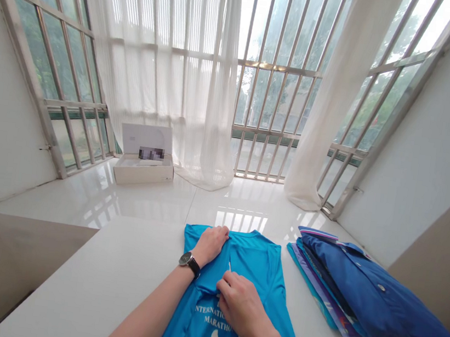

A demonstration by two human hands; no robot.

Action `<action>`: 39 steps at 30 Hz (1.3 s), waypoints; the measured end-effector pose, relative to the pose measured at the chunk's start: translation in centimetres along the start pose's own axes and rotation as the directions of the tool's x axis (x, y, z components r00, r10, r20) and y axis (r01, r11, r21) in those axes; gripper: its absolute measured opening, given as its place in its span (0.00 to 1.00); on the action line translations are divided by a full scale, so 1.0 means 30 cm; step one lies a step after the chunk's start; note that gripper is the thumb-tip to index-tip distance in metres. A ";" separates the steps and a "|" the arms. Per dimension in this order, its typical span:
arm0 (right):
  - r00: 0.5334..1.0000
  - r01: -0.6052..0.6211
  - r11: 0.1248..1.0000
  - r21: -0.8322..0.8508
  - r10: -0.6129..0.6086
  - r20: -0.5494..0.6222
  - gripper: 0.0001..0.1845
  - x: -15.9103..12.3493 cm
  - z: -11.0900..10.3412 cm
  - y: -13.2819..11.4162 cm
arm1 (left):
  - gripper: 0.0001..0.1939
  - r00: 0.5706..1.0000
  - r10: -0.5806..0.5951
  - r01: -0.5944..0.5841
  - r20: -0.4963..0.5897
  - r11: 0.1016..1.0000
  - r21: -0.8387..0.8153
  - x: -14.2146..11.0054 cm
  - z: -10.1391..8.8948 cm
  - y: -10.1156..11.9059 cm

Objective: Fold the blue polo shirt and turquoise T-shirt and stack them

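A bright blue T-shirt [255, 250] with white lettering and white shapes lies spread on the white table, its collar end away from me. Near the collar, my left hand [211, 244], with a black-strapped watch on the wrist, is closed on the shirt's fabric. Lower and to the right, my right hand [242, 303] pinches the cloth of the same shirt just above the printed words. Between the hands the fabric is drawn into a fold. Part of the print is hidden beneath my right hand and forearm.
To the right sits a stack of folded clothes [365, 297], a dark blue buttoned garment on top. An open white box [144, 171] stands on the windowsill at the back left. Sheer curtains [208, 105] hang before barred windows. The white table [81, 282] extends leftward.
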State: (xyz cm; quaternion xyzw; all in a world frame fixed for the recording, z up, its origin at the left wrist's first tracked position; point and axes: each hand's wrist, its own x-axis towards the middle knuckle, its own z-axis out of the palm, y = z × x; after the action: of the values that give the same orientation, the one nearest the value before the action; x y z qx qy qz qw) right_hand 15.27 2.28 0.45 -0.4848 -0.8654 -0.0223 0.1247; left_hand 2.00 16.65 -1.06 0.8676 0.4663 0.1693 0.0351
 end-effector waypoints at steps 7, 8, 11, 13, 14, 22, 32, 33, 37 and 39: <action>0.992 -0.061 0.949 0.309 0.091 -0.083 0.07 -0.011 -0.026 0.045 | 0.11 1.000 0.005 -0.006 0.018 0.999 0.052 -0.012 -0.003 0.002; 0.981 -0.094 0.937 0.337 0.145 -0.128 0.09 -0.014 -0.024 0.076 | 0.12 1.000 0.005 -0.006 0.016 0.998 0.058 -0.013 -0.012 0.003; 0.915 -0.259 0.921 0.289 0.330 -0.232 0.17 -0.025 0.014 0.190 | 0.15 1.000 -0.014 0.013 0.010 0.996 0.090 -0.012 -0.054 0.007; 0.888 -0.377 0.905 0.197 0.413 -0.202 0.22 -0.035 0.058 0.256 | 0.16 0.999 -0.041 0.038 0.025 0.992 0.124 -0.010 -0.087 0.012; 0.882 -0.423 0.894 0.146 0.443 -0.161 0.25 -0.039 0.079 0.279 | 0.16 0.998 -0.054 0.048 0.041 0.989 0.143 -0.012 -0.103 0.015; 0.816 -0.568 0.819 -0.078 0.573 0.075 0.36 -0.031 0.113 0.259 | 0.17 0.981 -0.105 0.069 0.162 0.975 0.213 -0.129 -0.126 0.042; 0.901 -0.427 0.904 0.001 0.426 -0.087 0.29 -0.048 0.106 0.314 | 0.34 0.988 -0.157 0.157 -0.006 0.982 0.102 -0.287 -0.005 0.034; 0.897 -0.439 0.899 -0.006 0.437 -0.063 0.30 -0.052 0.108 0.316 | 0.35 0.985 -0.169 0.172 -0.040 0.981 0.090 -0.289 -0.002 0.032; 0.855 -0.516 0.855 -0.047 0.518 0.020 0.33 -0.055 0.117 0.305 | 0.38 0.965 -0.238 0.247 -0.111 0.965 0.084 -0.289 -0.002 0.035; 0.833 -0.548 0.833 -0.073 0.551 0.040 0.34 -0.050 0.116 0.293 | 0.38 0.963 -0.255 0.262 -0.083 0.962 0.077 -0.288 -0.004 0.038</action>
State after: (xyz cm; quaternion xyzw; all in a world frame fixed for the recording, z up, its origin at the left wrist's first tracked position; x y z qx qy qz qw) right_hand 22.77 6.22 -3.99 -0.7167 -0.6920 0.0038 0.0858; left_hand -1.52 8.90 -2.96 0.7933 0.5835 0.1738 0.0022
